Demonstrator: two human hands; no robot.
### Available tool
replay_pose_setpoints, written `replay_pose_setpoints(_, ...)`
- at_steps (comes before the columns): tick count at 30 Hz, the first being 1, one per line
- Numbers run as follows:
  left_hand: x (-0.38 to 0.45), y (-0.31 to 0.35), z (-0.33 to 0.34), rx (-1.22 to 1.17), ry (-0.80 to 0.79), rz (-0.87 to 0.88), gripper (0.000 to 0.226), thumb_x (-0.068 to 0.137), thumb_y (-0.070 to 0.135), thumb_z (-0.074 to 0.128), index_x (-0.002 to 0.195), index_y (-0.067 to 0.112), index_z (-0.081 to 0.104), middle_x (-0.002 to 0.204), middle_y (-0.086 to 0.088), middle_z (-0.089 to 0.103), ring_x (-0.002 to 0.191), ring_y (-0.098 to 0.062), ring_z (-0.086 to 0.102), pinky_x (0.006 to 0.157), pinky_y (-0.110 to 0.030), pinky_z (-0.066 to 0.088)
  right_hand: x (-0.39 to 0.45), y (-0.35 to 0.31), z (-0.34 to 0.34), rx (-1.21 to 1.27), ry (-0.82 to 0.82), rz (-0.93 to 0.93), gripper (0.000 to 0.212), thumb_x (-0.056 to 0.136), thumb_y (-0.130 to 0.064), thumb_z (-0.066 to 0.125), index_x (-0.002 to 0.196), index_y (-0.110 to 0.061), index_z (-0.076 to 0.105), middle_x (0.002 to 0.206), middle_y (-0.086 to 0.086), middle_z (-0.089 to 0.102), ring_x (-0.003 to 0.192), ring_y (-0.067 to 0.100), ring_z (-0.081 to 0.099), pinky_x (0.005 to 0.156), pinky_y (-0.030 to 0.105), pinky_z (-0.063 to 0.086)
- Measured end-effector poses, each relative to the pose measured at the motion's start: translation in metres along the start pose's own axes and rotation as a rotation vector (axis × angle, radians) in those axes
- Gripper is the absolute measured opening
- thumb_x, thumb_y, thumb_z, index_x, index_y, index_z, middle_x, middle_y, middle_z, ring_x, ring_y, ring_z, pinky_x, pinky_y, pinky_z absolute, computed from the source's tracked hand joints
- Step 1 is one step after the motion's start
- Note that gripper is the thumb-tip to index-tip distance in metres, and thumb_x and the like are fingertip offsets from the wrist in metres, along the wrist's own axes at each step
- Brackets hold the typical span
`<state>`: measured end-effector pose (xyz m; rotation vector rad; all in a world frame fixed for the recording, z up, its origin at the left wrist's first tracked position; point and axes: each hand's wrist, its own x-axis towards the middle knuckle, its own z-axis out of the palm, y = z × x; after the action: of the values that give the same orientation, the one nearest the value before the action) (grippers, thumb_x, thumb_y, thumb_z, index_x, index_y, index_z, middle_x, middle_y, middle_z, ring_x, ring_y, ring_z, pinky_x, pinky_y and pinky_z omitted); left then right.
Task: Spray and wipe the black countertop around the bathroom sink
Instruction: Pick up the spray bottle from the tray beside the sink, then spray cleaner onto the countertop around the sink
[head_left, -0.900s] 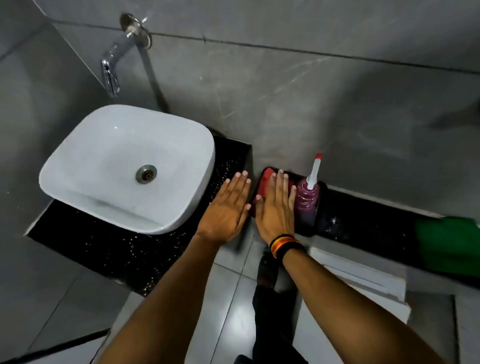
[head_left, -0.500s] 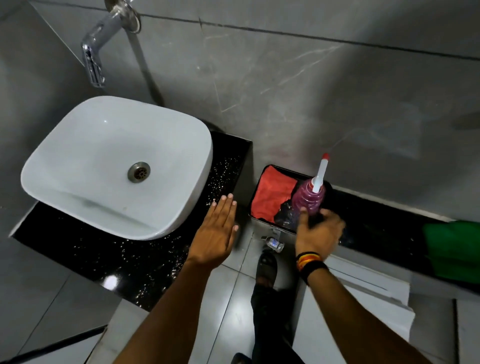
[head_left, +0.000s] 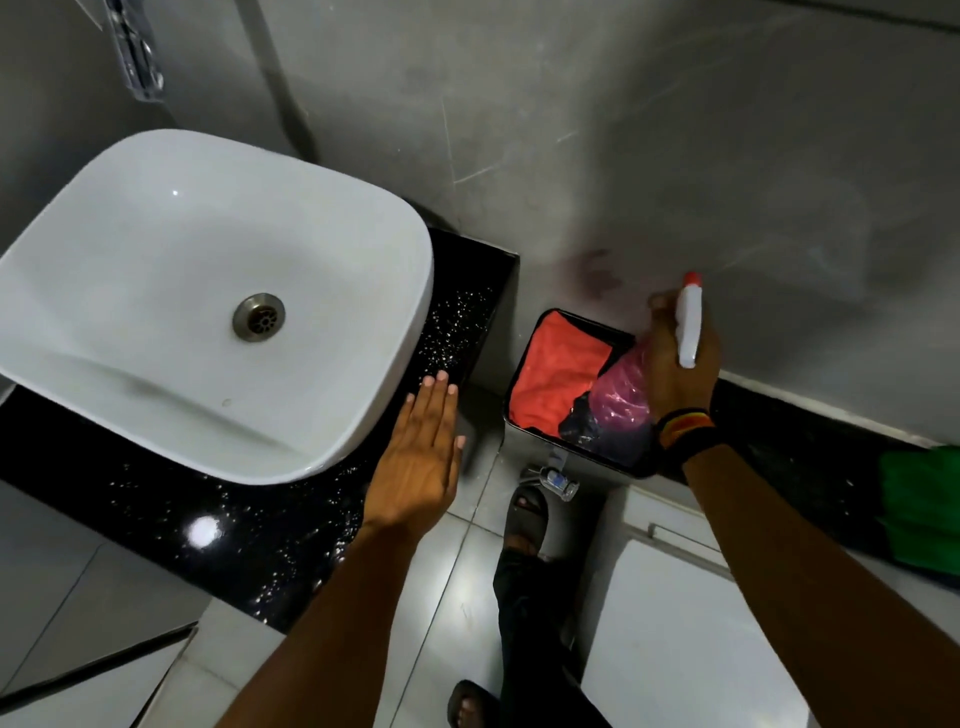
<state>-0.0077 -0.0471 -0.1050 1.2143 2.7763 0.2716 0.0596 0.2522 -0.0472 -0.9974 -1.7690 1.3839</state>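
The black speckled countertop (head_left: 291, 530) carries a white vessel sink (head_left: 208, 301) and ends at a right edge near the wall. My left hand (head_left: 418, 457) hovers flat and open over that right edge, beside the sink's rim. To the right, a dark bin (head_left: 576, 457) holds a red cloth (head_left: 553, 371). My right hand (head_left: 675, 369) is closed around the neck of a spray bottle (head_left: 626, 389) with pink liquid and a white, red-tipped nozzle (head_left: 691, 325), lifted slightly above the bin.
A chrome tap (head_left: 137, 62) juts from the grey wall above the sink. A low black ledge (head_left: 800, 441) runs right of the bin, with a green cloth (head_left: 922, 509) on it. Below lie pale floor tiles, a white toilet lid (head_left: 691, 639) and my sandalled feet (head_left: 524, 514).
My right hand left the red cloth, closed on the spray bottle and raised it. My left hand drew back toward the countertop's right edge. The view shifted right and down.
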Motion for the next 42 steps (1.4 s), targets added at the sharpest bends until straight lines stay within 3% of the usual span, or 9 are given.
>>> replay_pose_setpoints(3,-0.001,0.0,-0.001,-0.027,0.002,-0.005,0.064,0.11,0.035,0.02,0.166,0.005,0.009,0.176,-0.012,0.003,0.164,-0.023,0.0,0.133,-0.039,0.002,-0.023,-0.019,-0.017,0.014,-0.184,0.112,0.034,0.089,-0.053,0.066,0.118,-0.037,0.071,0.077,0.011,0.071,0.057,0.019,0.061,0.05,0.032,0.052)
replay_pose_setpoints(5,0.0,0.0,-0.002,-0.039,-0.005,-0.005,0.065,0.11,0.036,0.017,0.167,0.007,0.007,0.176,-0.012,0.001,0.164,-0.022,-0.001,0.133,-0.038,0.0,-0.045,-0.022,-0.026,-0.004,-0.301,0.236,0.013,0.089,-0.058,0.065,0.101,-0.063,0.068,0.089,0.011,0.076,0.056,0.024,0.063,0.053,0.03,0.052)
replay_pose_setpoints(10,0.0,0.0,-0.002,-0.07,0.017,0.014,0.065,0.11,0.035,0.021,0.166,0.005,0.01,0.176,-0.012,0.004,0.164,-0.023,0.001,0.133,-0.037,0.0,-0.089,-0.002,-0.029,-0.049,-0.268,0.507,0.019,0.089,-0.054,0.068,0.093,-0.036,0.075,0.066,0.005,0.067,0.046,0.011,0.061,0.05,0.027,0.055)
replay_pose_setpoints(15,0.0,-0.002,0.0,-0.073,0.027,0.022,0.065,0.11,0.035,0.02,0.166,0.005,0.01,0.176,-0.013,0.004,0.164,-0.023,0.0,0.133,-0.04,0.003,-0.097,0.004,-0.036,-0.119,-0.226,0.504,0.02,0.091,-0.053,0.067,0.071,-0.054,0.074,0.07,0.001,0.074,0.055,0.012,0.07,0.052,0.028,0.059)
replay_pose_setpoints(20,-0.001,-0.003,0.002,-0.084,0.049,0.031,0.065,0.11,0.035,0.022,0.166,0.004,0.012,0.176,-0.014,0.006,0.164,-0.025,0.001,0.134,-0.041,0.005,-0.117,0.011,-0.042,-0.123,-0.298,0.515,0.022,0.093,-0.05,0.066,0.1,-0.03,0.074,0.059,0.0,0.07,0.051,0.011,0.066,0.048,0.018,0.052)
replay_pose_setpoints(25,-0.001,-0.004,0.003,-0.094,0.064,0.038,0.065,0.11,0.033,0.023,0.166,0.003,0.013,0.176,-0.014,0.007,0.164,-0.026,0.003,0.133,-0.044,0.008,-0.163,0.015,-0.055,-0.132,-0.335,0.556,0.048,0.086,-0.055,0.07,0.055,-0.018,0.069,0.053,0.004,0.067,0.048,0.015,0.064,0.046,0.021,0.051)
replay_pose_setpoints(35,-0.001,-0.004,0.003,-0.104,0.066,0.04,0.065,0.11,0.033,0.023,0.166,0.003,0.01,0.176,-0.014,0.004,0.164,-0.025,0.001,0.134,-0.042,0.005,-0.143,0.009,-0.058,-0.07,-0.213,0.465,0.029,0.094,-0.044,0.067,0.084,-0.019,0.077,0.067,0.005,0.074,0.056,0.011,0.068,0.048,0.019,0.053)
replay_pose_setpoints(39,-0.001,-0.004,0.003,-0.098,0.082,0.043,0.065,0.11,0.033,0.023,0.166,0.002,0.013,0.176,-0.015,0.007,0.164,-0.026,0.003,0.134,-0.041,0.005,-0.158,0.015,-0.063,-0.093,-0.213,0.492,0.039,0.091,-0.048,0.069,0.061,-0.024,0.074,0.058,0.006,0.069,0.053,0.018,0.067,0.054,0.033,0.059)
replay_pose_setpoints(42,0.0,-0.004,0.003,-0.094,0.09,0.045,0.065,0.11,0.033,0.023,0.165,0.002,0.013,0.176,-0.015,0.007,0.164,-0.026,0.003,0.134,-0.041,0.005,-0.167,0.015,-0.066,-0.041,-0.2,0.49,0.02,0.087,-0.051,0.067,0.071,-0.044,0.077,0.065,0.003,0.073,0.058,0.02,0.07,0.054,0.031,0.061)
